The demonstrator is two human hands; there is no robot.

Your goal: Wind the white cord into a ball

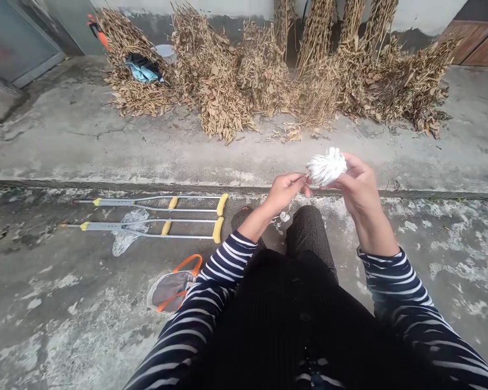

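A white bundle of looped strands (326, 167) is held up in front of me, above my knees. My right hand (357, 183) grips it from the right side, with the thumb below and the fingers behind it. At the bundle's left edge my left hand (288, 190) is closed in a pinch, its fingertips beside the strands. A thin piece seems to run from the bundle to those fingertips, but it is too small to make out clearly.
Two crutches with yellow pads (220, 205) lie at the left, over a clear plastic bag (130, 230). Nearer me is a mesh bag with orange handles (171, 292). Dried plant bundles (223, 81) lean along the wall beyond a raised concrete step (146, 146).
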